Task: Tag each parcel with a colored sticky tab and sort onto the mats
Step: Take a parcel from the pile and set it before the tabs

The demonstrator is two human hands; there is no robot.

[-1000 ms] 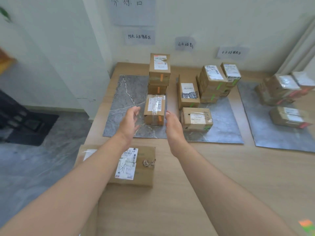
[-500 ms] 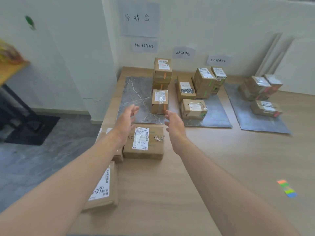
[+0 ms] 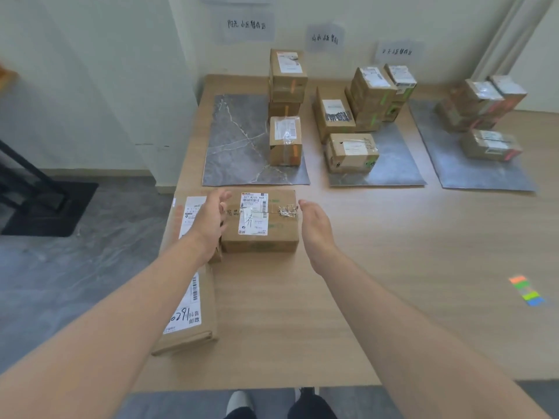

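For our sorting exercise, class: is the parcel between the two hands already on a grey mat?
No, the parcel sits on the bare wooden table, short of the nearest mat.

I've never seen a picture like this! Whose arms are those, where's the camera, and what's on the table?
There's no machine here. A person wears a camera on their head, so you look down along their arms. The left hand and right hand are open on either side of a brown parcel, holding nothing. The wooden table also has three grey mats with sorted parcels, another flat parcel near the left edge, and coloured sticky tabs on the right.
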